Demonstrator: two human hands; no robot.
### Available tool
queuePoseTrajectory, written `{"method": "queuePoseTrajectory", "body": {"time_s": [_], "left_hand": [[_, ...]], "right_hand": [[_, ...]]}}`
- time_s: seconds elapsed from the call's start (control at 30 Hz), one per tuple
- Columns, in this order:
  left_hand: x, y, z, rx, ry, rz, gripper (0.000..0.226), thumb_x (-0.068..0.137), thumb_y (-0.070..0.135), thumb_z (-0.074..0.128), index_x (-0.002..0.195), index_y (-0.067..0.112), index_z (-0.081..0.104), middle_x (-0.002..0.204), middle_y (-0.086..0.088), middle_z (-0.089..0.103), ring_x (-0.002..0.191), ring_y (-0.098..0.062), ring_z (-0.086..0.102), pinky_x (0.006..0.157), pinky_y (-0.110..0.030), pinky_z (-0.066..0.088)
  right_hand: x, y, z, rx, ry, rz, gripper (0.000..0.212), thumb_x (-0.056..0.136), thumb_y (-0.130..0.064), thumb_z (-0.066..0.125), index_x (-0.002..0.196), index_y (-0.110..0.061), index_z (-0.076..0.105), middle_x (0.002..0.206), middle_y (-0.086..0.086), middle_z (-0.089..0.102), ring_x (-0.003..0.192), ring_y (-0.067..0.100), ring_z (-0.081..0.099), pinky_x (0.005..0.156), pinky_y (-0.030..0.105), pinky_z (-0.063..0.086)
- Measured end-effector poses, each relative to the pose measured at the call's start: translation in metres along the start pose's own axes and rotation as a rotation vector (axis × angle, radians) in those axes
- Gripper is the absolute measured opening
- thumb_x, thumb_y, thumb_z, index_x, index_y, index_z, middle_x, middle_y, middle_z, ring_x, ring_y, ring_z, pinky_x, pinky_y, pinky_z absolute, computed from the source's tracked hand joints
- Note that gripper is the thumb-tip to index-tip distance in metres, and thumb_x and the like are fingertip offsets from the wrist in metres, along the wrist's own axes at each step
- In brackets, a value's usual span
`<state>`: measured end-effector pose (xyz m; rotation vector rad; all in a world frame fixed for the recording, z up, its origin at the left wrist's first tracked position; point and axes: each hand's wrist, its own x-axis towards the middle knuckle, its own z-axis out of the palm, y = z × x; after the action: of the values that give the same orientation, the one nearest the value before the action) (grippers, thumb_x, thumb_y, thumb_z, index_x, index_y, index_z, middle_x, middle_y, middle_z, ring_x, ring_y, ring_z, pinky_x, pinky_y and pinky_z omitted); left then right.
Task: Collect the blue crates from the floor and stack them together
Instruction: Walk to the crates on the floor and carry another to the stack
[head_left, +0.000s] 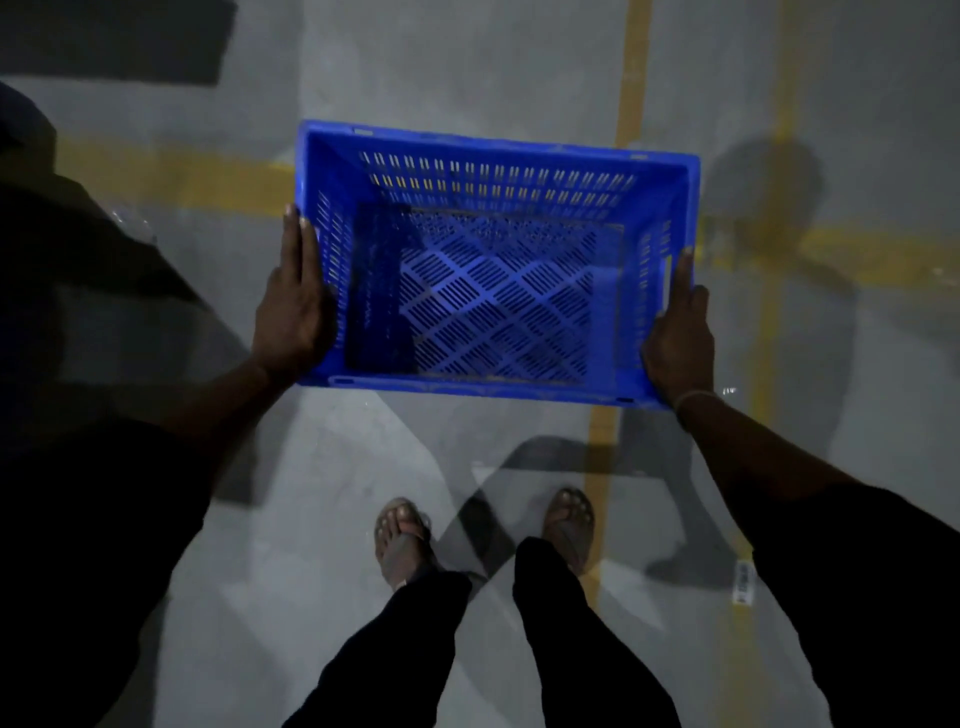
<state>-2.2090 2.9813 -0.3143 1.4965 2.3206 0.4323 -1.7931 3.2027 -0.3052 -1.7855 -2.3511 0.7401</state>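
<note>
One crate (496, 260) hung above the floor (415, 78), mouth up, long axis running nine to three. Left hand (291, 312) and right hand (678, 338) pressed flat against its short ends.

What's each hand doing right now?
Left hand: fingers straight, pressed flat against the blue crate's left side.
Right hand: pressed against the crate's right side; fingers mostly straight.
</note>
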Motion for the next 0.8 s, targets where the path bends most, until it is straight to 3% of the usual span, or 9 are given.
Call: {"method": "queuePoseTrajectory", "body": {"time_s": [0.1,0.2,0.33,0.43,0.5,0.6,0.7,0.8], "left_hand": [[0.002,0.003,-0.004,-0.016,0.004,0.024,0.074,0.105,0.034,0.036,0.162,0.007,-0.002,0.17,-0.016,-0.009,0.127,-0.046,0.049,0.085,-0.055,0.05],[0.004,0.006,-0.004,0.013,0.001,-0.002,0.077,0.102,0.033,0.038,0.163,0.009,-0.002,0.171,-0.01,-0.01,0.116,-0.048,0.054,0.076,-0.054,0.049],[0.002,0.011,-0.012,0.059,-0.107,-0.086,0.103,0.083,0.03,0.058,0.162,0.007,-0.005,0.17,-0.012,-0.014,0.099,-0.052,0.057,0.069,-0.053,0.05],[0.008,0.021,-0.029,0.102,-0.226,-0.185,0.121,0.079,0.044,0.073,0.162,0.008,-0.008,0.17,-0.013,-0.016,0.122,-0.054,0.046,0.087,-0.059,0.047],[0.01,0.036,-0.051,0.104,-0.309,-0.268,0.12,0.083,0.045,0.077,0.162,0.009,-0.006,0.17,-0.011,-0.014,0.144,-0.051,0.023,0.107,-0.065,0.037],[-0.002,0.054,-0.085,0.025,-0.397,-0.238,0.118,0.083,0.064,0.064,0.163,0.01,-0.006,0.17,-0.014,-0.011,0.153,-0.047,0.002,0.118,-0.065,0.022],[-0.032,0.077,-0.127,-0.081,-0.406,-0.192,0.125,0.072,0.082,0.039,0.162,0.006,-0.005,0.169,-0.022,-0.009,0.156,-0.042,-0.004,0.123,-0.06,0.015],[-0.072,0.111,-0.189,-0.217,-0.351,-0.181,0.134,0.071,0.095,0.031,0.161,0.001,-0.001,0.167,-0.026,-0.008,0.156,-0.037,-0.008,0.124,-0.045,0.006]], "right_hand": [[0.001,0.0,-0.001,0.02,-0.008,0.002,0.086,0.1,-0.008,0.042,0.157,-0.047,-0.01,0.139,0.017,0.037,0.059,0.041,0.049,0.056,0.052,0.05],[0.004,0.001,0.001,0.007,-0.006,0.001,0.089,0.099,-0.007,0.044,0.158,-0.046,-0.01,0.135,0.017,0.037,0.059,0.04,0.049,0.055,0.051,0.049],[0.005,-0.005,-0.005,-0.026,-0.055,0.069,0.102,0.091,-0.005,0.052,0.156,-0.048,-0.013,0.124,0.018,0.038,0.067,0.042,0.054,0.06,0.054,0.051],[0.005,-0.016,-0.023,-0.157,-0.227,0.125,0.11,0.089,-0.022,0.065,0.157,-0.041,-0.019,0.138,0.021,0.036,0.102,0.05,0.051,0.078,0.054,0.047],[0.002,-0.031,-0.039,-0.2,-0.351,0.173,0.111,0.089,-0.035,0.069,0.159,-0.034,-0.018,0.159,0.021,0.019,0.13,0.051,0.037,0.096,0.057,0.039],[-0.013,-0.068,-0.071,-0.157,-0.432,0.221,0.107,0.09,-0.046,0.07,0.162,-0.031,-0.008,0.169,0.016,-0.006,0.15,0.046,0.016,0.114,0.056,0.029],[-0.035,-0.117,-0.11,0.0,-0.422,0.188,0.102,0.091,-0.049,0.071,0.163,-0.028,0.002,0.17,0.013,-0.004,0.154,0.041,0.008,0.119,0.053,0.024],[-0.059,-0.17,-0.165,0.062,-0.404,0.145,0.1,0.09,-0.054,0.068,0.163,-0.025,0.006,0.17,0.011,0.001,0.155,0.035,0.008,0.123,0.05,0.019]]}}
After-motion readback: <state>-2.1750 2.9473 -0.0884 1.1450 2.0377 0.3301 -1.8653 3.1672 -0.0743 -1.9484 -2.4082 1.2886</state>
